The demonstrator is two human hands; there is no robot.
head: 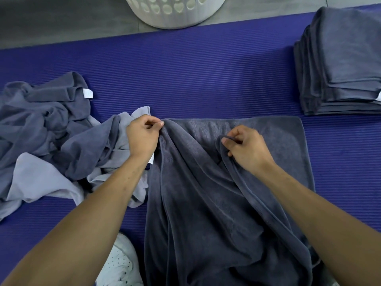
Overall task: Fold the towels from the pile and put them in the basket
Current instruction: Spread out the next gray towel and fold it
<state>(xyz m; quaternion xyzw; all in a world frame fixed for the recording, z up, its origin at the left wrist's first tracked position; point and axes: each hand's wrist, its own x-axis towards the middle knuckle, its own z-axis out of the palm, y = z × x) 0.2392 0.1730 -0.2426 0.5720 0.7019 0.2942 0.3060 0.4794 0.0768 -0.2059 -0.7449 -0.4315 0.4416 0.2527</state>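
A dark grey towel (198,195) lies rumpled in front of me on the purple mat, its far part flat and its near part draped toward me. My left hand (142,137) pinches the towel's upper left corner. My right hand (246,149) grips a raised edge of the same towel near its middle. To the left sits a crumpled pile of grey and lighter grey towels (45,133). A white basket (175,11) with heart-shaped holes stands at the top, beyond the mat.
A stack of several folded dark grey towels (340,65) sits at the right on the purple mat (185,75). Grey floor (61,17) runs behind the mat. A white shoe (121,263) shows at the bottom, left of the towel.
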